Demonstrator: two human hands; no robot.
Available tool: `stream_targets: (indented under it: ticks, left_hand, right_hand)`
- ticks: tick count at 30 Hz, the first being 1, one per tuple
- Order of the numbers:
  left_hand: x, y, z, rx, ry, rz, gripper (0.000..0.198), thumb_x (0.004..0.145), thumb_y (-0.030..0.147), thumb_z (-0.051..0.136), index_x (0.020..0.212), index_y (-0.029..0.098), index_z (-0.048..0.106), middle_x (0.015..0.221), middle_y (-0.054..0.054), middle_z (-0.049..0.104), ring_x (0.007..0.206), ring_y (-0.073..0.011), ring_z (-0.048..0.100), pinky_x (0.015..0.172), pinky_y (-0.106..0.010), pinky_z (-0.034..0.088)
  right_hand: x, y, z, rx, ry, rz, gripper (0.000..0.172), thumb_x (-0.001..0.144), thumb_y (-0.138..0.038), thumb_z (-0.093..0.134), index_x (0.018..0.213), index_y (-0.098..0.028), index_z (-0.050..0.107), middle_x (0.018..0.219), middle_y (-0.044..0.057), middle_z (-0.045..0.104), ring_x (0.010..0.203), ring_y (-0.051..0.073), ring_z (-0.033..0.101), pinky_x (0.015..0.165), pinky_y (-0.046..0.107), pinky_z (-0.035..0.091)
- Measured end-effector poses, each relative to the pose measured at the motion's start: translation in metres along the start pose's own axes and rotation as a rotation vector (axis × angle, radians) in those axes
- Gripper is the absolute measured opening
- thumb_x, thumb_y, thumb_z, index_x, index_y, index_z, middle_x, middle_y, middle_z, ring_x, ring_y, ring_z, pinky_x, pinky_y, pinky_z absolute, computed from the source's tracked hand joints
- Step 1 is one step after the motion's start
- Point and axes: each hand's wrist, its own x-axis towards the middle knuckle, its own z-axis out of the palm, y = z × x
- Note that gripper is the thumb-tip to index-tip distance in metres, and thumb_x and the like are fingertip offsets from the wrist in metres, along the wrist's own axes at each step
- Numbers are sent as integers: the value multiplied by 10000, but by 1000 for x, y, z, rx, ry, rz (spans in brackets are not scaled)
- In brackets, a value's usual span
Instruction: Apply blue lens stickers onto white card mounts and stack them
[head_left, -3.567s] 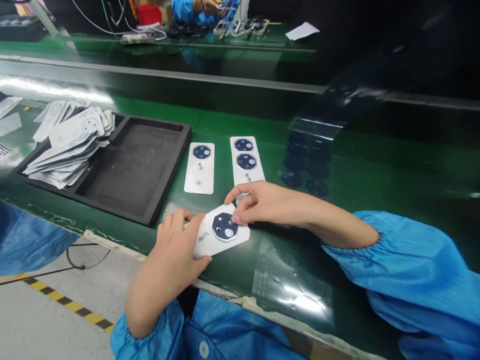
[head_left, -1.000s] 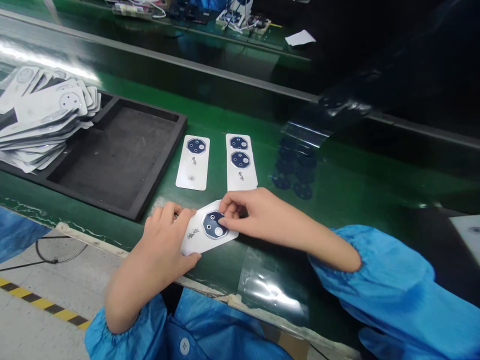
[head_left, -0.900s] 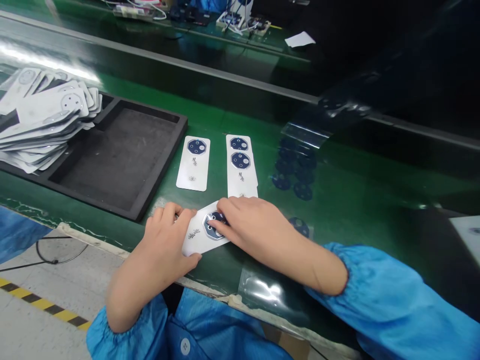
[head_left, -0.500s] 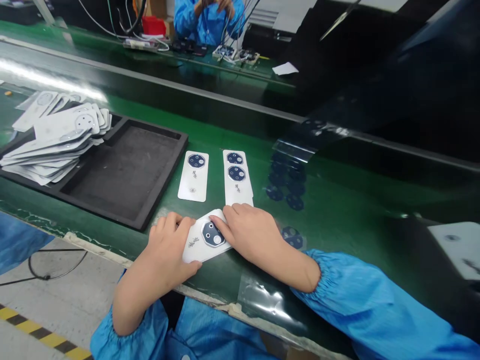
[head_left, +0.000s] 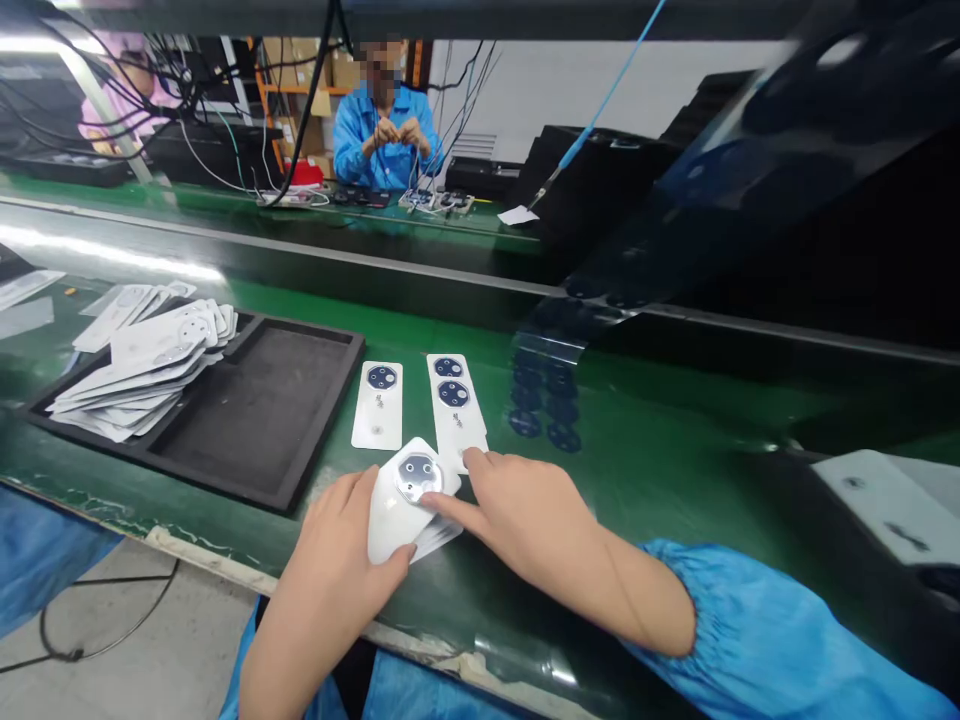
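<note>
white card (head_left: 401, 505) tilted up between both hands (head_left: 334, 555)

My left hand (head_left: 336, 570) holds a white backing card (head_left: 394, 525) tilted up off the belt, just right of the black foam tray's (head_left: 326, 425) near corner. A dark octagonal lens cover (head_left: 418, 478) with round openings sits on the card, and another card's edge (head_left: 437, 540) shows beneath. My right fingertips (head_left: 450, 506) touch the card's lower side.
</note>
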Motion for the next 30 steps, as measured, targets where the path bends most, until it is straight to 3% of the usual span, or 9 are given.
stream_targets:
  ticks: [3, 6, 10, 12, 15, 17, 22, 26, 30]
  left_hand:
    - [3, 5, -3, -41, 70, -57, 619, 872, 405, 590, 1434, 190, 442, 1319, -103, 547, 1205, -305, 539, 1012, -443, 455]
    - [6, 10, 2, -47, 196, -71, 712, 865, 478, 609, 1477, 176, 407, 1316, -110, 549, 1192, -316, 560, 949, -420, 498]
    - [9, 21, 15, -114, 348, -68, 800, 845, 468, 695, 1519, 210, 351, 1250, -85, 541, 1169, -290, 570, 881, -364, 524]
    - [10, 25, 19, -195, 392, -50, 811, 841, 443, 732, 1524, 248, 341, 1250, -74, 527, 1177, -272, 561, 884, -338, 523]
    - [9, 27, 23, -266, 373, -4, 820, 893, 374, 690, 1563, 298, 224, 1240, -71, 533, 1009, -220, 599, 810, -314, 526]
    - [9, 25, 23, -188, 298, 34, 870, 891, 323, 691, 1576, 327, 154, 1268, -75, 525, 1025, -229, 578, 855, -346, 511]
    - [15, 19, 27, 131, 23, 8, 1169, 642, 338, 928, 1575, 277, 225, 1440, -134, 396, 1346, -365, 346, 1114, -529, 323]
    - [19, 19, 24, 251, -113, -49, 983, 789, 254, 813, 1581, 238, 231, 1410, -133, 432, 1318, -316, 379, 1101, -470, 333]
    - [21, 20, 18, 315, -175, -54, 848, 836, 248, 759, 1556, 207, 312, 1403, -129, 444, 1273, -299, 407, 1072, -435, 356]
  right_hand:
    - [14, 19, 0, 269, 9, -89, 446, 1032, -594, 592, 854, -185, 580, 740, 38, 653, 683, 271, 639, 540, 338, 383]
    - [24, 29, 4, 712, -1, -188, 363, 1030, -518, 613, 864, -200, 557, 742, 0, 670, 673, 222, 636, 554, 306, 389]
    - [35, 27, 14, 1378, -132, -260, 412, 901, -543, 719, 1007, -172, 573, 830, 50, 702, 760, 228, 656, 606, 278, 472]
    - [46, 30, 18, 1559, -9, -227, 490, 829, -564, 770, 1046, -161, 594, 874, 73, 704, 789, 231, 658, 649, 284, 507]
    - [74, 55, 27, 1529, 451, -104, 574, 803, -636, 720, 1126, -173, 615, 909, 77, 700, 827, 253, 667, 713, 330, 544]
    - [93, 80, 34, 1449, 605, -32, 603, 810, -671, 651, 1156, -178, 621, 964, 87, 699, 878, 274, 662, 751, 366, 550]
    - [120, 116, 62, 1187, 581, 18, 430, 818, -598, 643, 850, -172, 698, 769, 83, 679, 745, 290, 646, 674, 376, 527]
    - [122, 115, 72, 900, 644, 36, 228, 792, -428, 707, 765, -201, 698, 718, 57, 629, 789, 294, 609, 762, 388, 487]
    - [111, 139, 58, 696, 747, 93, 241, 920, -378, 552, 847, -191, 686, 693, 47, 586, 765, 277, 595, 775, 387, 467]
